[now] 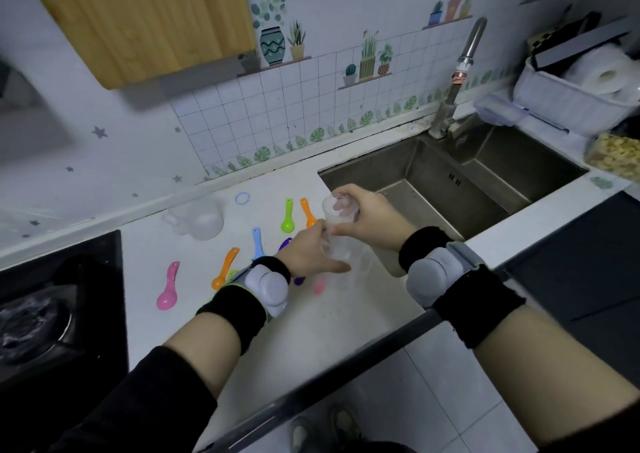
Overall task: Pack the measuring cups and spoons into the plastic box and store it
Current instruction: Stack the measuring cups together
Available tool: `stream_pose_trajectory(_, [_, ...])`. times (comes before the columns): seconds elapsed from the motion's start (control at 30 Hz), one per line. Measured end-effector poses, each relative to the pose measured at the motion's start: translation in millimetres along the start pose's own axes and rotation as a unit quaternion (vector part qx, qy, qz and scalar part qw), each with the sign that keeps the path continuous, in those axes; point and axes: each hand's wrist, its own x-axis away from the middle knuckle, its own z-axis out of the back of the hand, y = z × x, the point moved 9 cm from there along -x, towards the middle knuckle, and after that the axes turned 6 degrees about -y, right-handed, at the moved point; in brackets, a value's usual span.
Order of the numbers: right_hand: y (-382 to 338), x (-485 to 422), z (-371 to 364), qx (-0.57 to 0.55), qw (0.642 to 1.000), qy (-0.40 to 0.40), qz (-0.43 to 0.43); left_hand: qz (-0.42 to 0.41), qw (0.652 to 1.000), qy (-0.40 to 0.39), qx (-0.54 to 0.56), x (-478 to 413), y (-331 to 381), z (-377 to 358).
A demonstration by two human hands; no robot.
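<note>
1. Gripping it from both ends, the fingers (341, 204) of the right hand (370, 218) dip into the mouth of a clear plastic measuring cup (337, 236) with the thumb outside its wall. The left hand (308, 255) curls round its lower part. Whether a second cup sits nested inside cannot be told.
2. The cup is held just above the white countertop (311, 321), beside the edge of the steel sink (450, 182).
3. A second clear handled cup (199, 220) stands further left. Near it lie a pink plastic spoon (168, 291), an orange spoon (225, 269), a blue spoon (257, 243), a green spoon (288, 217) and a blue ring (242, 198).
4. The step looks like stacking the cups. Next comes gathering the rest and fetching the clear lidded plastic box (498, 109), well apart by the tap.
</note>
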Motion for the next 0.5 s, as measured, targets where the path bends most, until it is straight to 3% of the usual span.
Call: stream_pose_trajectory(0.5, [-17.7,-28.0,-34.4,-0.023,0.999,-0.048,0.005,-0.035,0.992,0.09,0.077,22.8,-1.9,67.8])
